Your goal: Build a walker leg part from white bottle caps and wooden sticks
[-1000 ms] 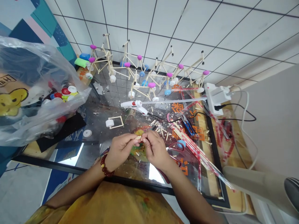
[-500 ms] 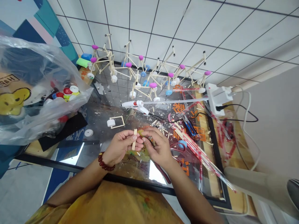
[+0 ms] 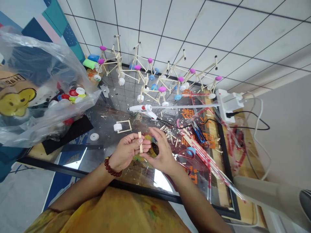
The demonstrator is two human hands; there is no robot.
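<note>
Between the thumb and fingers of my left hand (image 3: 127,149) are short wooden sticks (image 3: 140,143), held upright side by side. My right hand (image 3: 162,152) is just to the right, its thumb and fingers spread apart with nothing seen between them. Beyond my left hand lies a small stick frame (image 3: 126,121) with a white bottle cap (image 3: 118,127) at its left end. A white glue gun (image 3: 143,110) rests on the glass tabletop farther back. One loose white cap (image 3: 94,137) lies to the left.
Several stick-and-cap bicycle models (image 3: 160,79) stand along the tiled wall. A plastic bag (image 3: 48,90) of caps is at left. On the right are blue-handled pliers (image 3: 199,133), red-handled scissors (image 3: 186,155), wrapped stick bundles (image 3: 206,158) and a power strip (image 3: 228,102). Wood scraps litter the middle.
My right hand has spread its thumb and fingers and drawn back slightly from the sticks. My left hand keeps holding them. The whole view has shifted a little.
</note>
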